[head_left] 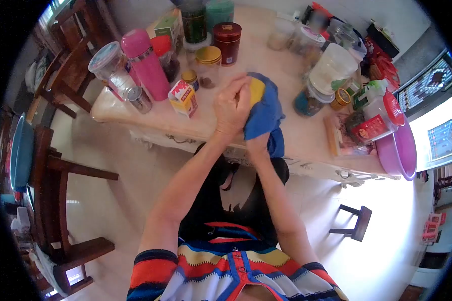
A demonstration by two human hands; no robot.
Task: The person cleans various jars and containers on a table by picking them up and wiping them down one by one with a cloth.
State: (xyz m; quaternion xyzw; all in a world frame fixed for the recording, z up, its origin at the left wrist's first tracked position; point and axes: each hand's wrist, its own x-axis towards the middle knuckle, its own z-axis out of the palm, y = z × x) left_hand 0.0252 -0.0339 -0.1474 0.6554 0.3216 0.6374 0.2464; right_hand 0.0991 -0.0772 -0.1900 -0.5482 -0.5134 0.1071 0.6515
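Note:
A blue cloth point(268, 108) is bunched up above the front edge of the table, with a yellow part point(257, 91) showing at its upper left. Whether the yellow belongs to the cloth or to an object under it, I cannot tell. My left hand point(232, 106) is closed, its fingers curled against the left side of the cloth and the yellow part. From below, my right hand point(257, 144) grips the cloth; its fingers are mostly hidden by the folds. One end of the cloth hangs down beside my right wrist.
On the table point(186, 131), a small carton point(183, 99), a pink thermos point(145, 65), a gold-lidded jar point(208, 65) and a dark red tin point(227, 44) stand left and behind. Several containers and a purple basin point(398, 150) are right. A stool point(359, 223) stands on the floor.

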